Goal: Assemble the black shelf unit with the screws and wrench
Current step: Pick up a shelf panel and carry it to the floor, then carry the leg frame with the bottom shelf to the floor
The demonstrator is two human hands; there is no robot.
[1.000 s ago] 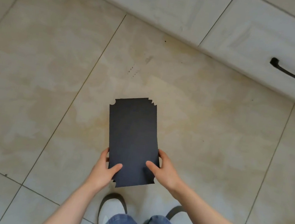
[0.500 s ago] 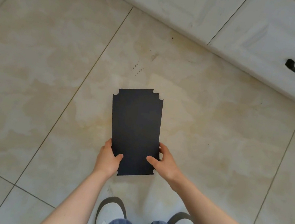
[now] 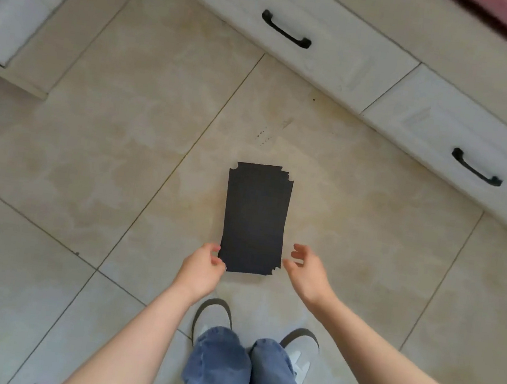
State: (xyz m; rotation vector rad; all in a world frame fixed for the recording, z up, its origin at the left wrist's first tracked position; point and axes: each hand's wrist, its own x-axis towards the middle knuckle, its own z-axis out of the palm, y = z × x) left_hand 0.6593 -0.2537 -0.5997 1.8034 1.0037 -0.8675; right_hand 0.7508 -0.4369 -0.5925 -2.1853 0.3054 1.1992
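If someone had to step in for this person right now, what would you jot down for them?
Left hand: fingers at the near left corner of the black panel; whether it pinches it is unclear.
Right hand: open, just off the panel's right edge, no grip.
Panel: over the tiled floor, in front of the white drawers; whether it rests there is unclear.
Done: nothing joined that shows.
Left: all assembly. No screws, wrench or other shelf parts in view.

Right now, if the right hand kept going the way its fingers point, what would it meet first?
The right hand is open, fingers aimed left at the black panel. It would probably meet that panel's near right edge first; the gap looks small, though depth is unclear.
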